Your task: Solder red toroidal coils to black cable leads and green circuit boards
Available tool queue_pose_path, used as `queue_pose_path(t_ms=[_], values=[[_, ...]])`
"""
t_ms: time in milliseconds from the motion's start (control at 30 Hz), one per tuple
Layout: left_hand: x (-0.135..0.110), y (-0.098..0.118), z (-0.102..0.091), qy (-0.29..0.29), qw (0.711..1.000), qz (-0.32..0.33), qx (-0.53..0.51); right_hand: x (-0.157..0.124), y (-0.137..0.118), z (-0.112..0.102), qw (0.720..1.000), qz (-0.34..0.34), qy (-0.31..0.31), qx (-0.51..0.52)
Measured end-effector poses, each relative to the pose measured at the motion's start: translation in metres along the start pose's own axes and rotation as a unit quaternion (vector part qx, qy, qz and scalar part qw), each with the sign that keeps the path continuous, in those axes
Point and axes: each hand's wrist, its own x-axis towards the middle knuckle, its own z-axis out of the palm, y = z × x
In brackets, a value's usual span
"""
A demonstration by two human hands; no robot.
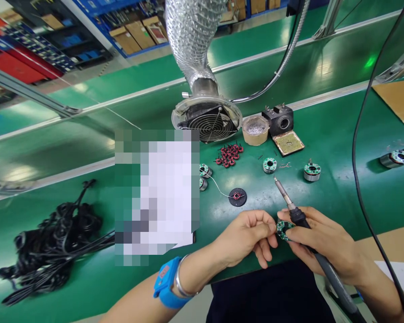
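My left hand point(251, 235) is closed, its fingertips pinching a small round green circuit board point(283, 229) near the table's front edge. My right hand point(318, 244) is wrapped round the black handle of a soldering iron point(298, 215) and also touches the board. The iron's metal tip point(278, 184) points up and away from me, off the board. A blue wrist strap point(166, 282) sits on my left wrist.
On the green mat lie a black disc with a red coil and a thin wire point(237, 196), a heap of red coils point(229, 154), several round board assemblies point(312, 171), a solder pot point(255, 129), an iron stand with sponge point(284, 130), a fume fan point(207, 119), a cable bundle point(54, 242) and a blurred sheet point(158, 195).
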Motion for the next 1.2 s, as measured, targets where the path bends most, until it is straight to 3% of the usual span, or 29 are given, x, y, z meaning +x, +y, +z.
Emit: queue_pose_path(t_ms=[67, 100, 133, 200, 233, 267, 300, 333, 400, 433, 500, 633, 733, 800, 867, 967, 1067, 1200], values=[[-0.002, -0.001, -0.003, 0.034, 0.989, 0.079, 0.118, 0.003, -0.003, 0.001, 1.0, 0.011, 0.016, 0.011], [-0.003, -0.002, -0.005, 0.05, 0.963, 0.16, 0.211, 0.005, -0.004, 0.001, 0.999, 0.024, 0.03, 0.027], [-0.003, -0.003, -0.009, 0.061, 0.91, 0.265, 0.312, 0.007, -0.005, 0.001, 0.997, 0.039, 0.041, 0.049], [-0.002, -0.006, -0.015, 0.058, 0.748, 0.476, 0.458, 0.01, -0.007, 0.0, 0.991, 0.061, 0.067, 0.101], [-0.001, -0.008, -0.018, 0.053, 0.687, 0.543, 0.479, 0.012, -0.007, 0.0, 0.987, 0.063, 0.074, 0.124], [0.001, -0.011, -0.019, 0.057, 0.669, 0.576, 0.465, 0.013, -0.007, 0.0, 0.985, 0.061, 0.079, 0.143], [0.003, -0.014, -0.019, 0.075, 0.697, 0.576, 0.421, 0.014, -0.007, -0.001, 0.982, 0.059, 0.084, 0.156], [0.005, -0.017, -0.017, 0.094, 0.755, 0.544, 0.354, 0.015, -0.007, -0.001, 0.981, 0.058, 0.091, 0.164], [0.009, -0.022, -0.013, 0.099, 0.888, 0.408, 0.187, 0.016, -0.006, -0.002, 0.979, 0.059, 0.095, 0.171], [0.011, -0.023, -0.01, 0.084, 0.934, 0.332, 0.102, 0.017, -0.006, -0.002, 0.979, 0.059, 0.094, 0.172], [0.012, -0.025, -0.007, 0.039, 0.978, 0.204, -0.032, 0.018, -0.006, -0.003, 0.979, 0.057, 0.084, 0.179], [0.014, -0.021, -0.009, -0.009, 0.99, 0.066, -0.126, 0.017, -0.007, -0.004, 0.976, 0.05, 0.051, 0.204], [0.012, -0.017, -0.01, 0.009, 0.993, 0.042, -0.113, 0.011, -0.004, -0.002, 0.979, 0.053, 0.019, 0.196], [0.009, -0.016, -0.008, 0.036, 0.993, 0.075, -0.086, 0.006, 0.0, 0.001, 0.983, 0.066, 0.024, 0.172], [0.005, -0.016, -0.004, 0.074, 0.985, 0.152, -0.029, 0.0, 0.003, 0.004, 0.987, 0.078, 0.035, 0.135], [0.0, -0.016, -0.001, 0.126, 0.95, 0.268, 0.097, -0.004, 0.007, 0.007, 0.992, 0.076, 0.04, 0.096], [-0.001, -0.018, -0.001, 0.144, 0.919, 0.316, 0.185, -0.004, 0.007, 0.008, 0.992, 0.078, 0.042, 0.088], [0.001, -0.025, 0.0, 0.164, 0.89, 0.371, 0.21, -0.001, 0.005, 0.009, 0.99, 0.073, 0.061, 0.106]])
